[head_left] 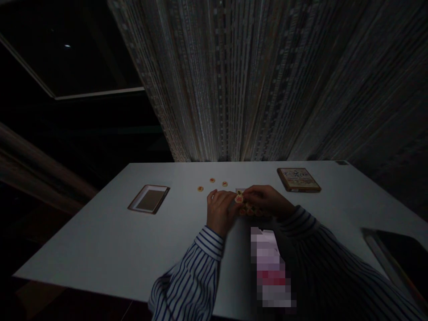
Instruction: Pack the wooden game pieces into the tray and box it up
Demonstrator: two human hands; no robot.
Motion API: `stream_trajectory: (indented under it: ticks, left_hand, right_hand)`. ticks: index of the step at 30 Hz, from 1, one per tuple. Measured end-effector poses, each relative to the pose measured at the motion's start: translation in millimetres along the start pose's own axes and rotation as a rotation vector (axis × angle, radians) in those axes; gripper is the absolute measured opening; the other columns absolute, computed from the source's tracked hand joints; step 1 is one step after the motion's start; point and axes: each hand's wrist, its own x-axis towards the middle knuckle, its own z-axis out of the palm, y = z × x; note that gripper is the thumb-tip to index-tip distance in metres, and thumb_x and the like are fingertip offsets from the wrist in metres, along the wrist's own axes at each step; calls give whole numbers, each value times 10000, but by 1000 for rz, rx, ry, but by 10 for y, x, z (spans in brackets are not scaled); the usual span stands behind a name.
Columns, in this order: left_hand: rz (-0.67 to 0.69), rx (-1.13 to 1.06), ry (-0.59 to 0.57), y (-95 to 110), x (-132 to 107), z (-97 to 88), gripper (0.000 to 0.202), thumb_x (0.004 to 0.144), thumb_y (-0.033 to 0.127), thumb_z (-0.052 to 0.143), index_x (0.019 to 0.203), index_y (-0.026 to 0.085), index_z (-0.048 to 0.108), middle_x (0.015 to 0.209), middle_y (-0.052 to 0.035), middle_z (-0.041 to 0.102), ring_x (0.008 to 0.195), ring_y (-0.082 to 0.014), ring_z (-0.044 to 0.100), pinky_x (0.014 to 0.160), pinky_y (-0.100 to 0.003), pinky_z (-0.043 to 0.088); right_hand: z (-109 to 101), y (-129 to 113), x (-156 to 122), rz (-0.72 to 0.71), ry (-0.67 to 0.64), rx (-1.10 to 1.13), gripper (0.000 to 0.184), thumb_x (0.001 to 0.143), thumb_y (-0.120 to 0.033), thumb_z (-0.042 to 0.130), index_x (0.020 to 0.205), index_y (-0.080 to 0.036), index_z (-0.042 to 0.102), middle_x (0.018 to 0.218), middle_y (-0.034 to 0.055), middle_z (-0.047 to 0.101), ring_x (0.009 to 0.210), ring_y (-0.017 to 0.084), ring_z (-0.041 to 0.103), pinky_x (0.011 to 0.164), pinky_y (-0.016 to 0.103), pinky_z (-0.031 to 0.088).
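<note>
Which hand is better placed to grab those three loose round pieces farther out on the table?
Probably the left hand: the three loose pieces lie just beyond it, while the right hand sits further right.

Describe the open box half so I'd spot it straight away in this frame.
Start at the white table. Near its left edge, apart from everything else, lies the shallow box half. Unlike the printed lid at right, it shows a plain brown inside with a pale rim.

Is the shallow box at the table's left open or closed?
Open. The shallow box shows white inner walls and a bare brown floor; no lid covers it.
</note>
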Motion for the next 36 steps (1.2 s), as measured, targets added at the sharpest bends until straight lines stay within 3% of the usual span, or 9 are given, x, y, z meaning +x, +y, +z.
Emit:
stream_trajectory:
  ticks: [5, 12, 16, 21, 25, 30, 36]
  left_hand:
    - [12, -19, -12, 24, 40, 73, 172, 785, 305, 571, 924, 210, 605, 920, -26, 669, 908, -176, 564, 928, -394, 297]
    - [-12, -105, 25, -1, 102, 174, 174, 763, 303, 594, 892, 190, 621, 890, -46, 668, 875, -188, 567, 845, -380, 386]
    - [-156, -345, 0, -22, 102, 214, 205, 759, 286, 592, 932, 184, 634, 927, -63, 661, 897, -183, 572, 810, -348, 444]
    - [-477, -746, -55, -48, 70, 271, 223, 769, 272, 552, 945, 180, 654, 948, -60, 671, 887, -164, 608, 818, -307, 472]
    - [-676, -938, -40, -71, 52, 312, 223, 726, 296, 585, 877, 162, 680, 904, -61, 690, 865, -176, 620, 814, -309, 473]
    - [-816, -1047, -12, -87, 53, 336, 250, 649, 320, 654, 827, 148, 688, 841, -64, 698, 799, -172, 623, 758, -300, 478]
    - [-872, -1094, 0, -80, 53, 332, 233, 642, 302, 658, 808, 142, 690, 798, -52, 697, 731, -147, 610, 716, -278, 472]
  right_hand:
    - [-21, 48, 19, 66, -17, 151, 271, 688, -383, 570, 798, -144, 635, 775, 55, 682, 745, 169, 623, 699, 304, 493]
    - [-58, 101, 77, 68, 16, 156, 232, 653, -355, 608, 762, -155, 652, 778, 47, 685, 768, 178, 625, 733, 304, 488]
    - [-54, 140, 119, 38, 29, 164, 235, 670, -358, 597, 769, -152, 654, 773, 46, 690, 751, 172, 627, 719, 302, 494]
    - [-31, 163, 156, 8, 57, 98, 209, 704, -343, 580, 775, -163, 658, 774, 39, 695, 740, 163, 632, 696, 286, 498]
    - [22, 198, 158, 8, 54, 63, 207, 731, -343, 562, 789, -168, 657, 775, 39, 695, 730, 158, 634, 673, 276, 499]
    - [71, 242, 146, -24, 43, 17, 214, 777, -348, 523, 820, -177, 644, 792, 32, 693, 740, 147, 633, 674, 266, 495]
    - [90, 253, 109, -110, 3, -112, 272, 805, -392, 490, 919, -193, 636, 833, 37, 686, 759, 149, 626, 663, 261, 489]
